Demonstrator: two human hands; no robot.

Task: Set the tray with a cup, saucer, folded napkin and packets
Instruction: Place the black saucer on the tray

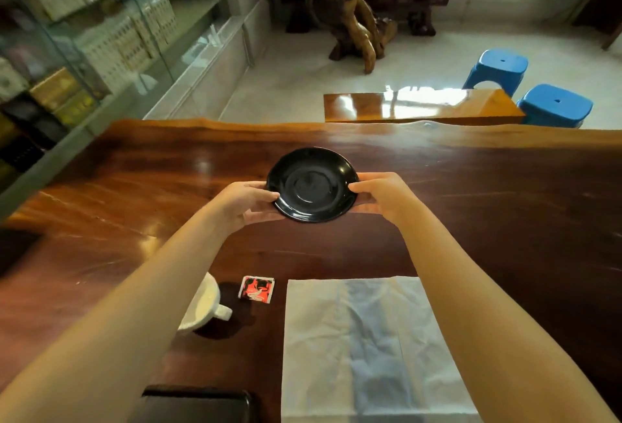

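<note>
Both hands hold a black saucer out over the middle of the dark wooden surface. The left hand pinches its left rim, thumb on top and fingers underneath; the right hand grips the right rim the same way. The saucer tilts slightly toward the camera, and whether it touches the wood below cannot be told.

Nearer the person, a white napkin lies flat and unfolded on the surface, partly under the right forearm. Just left of it sits a small red, black and white packet. Left of the packet a white cup stands with its handle toward the packet, half hidden by the left forearm. A dark, flat-edged object, perhaps the tray, shows at the bottom edge.

Beyond the surface stand a bench and two blue stools.
</note>
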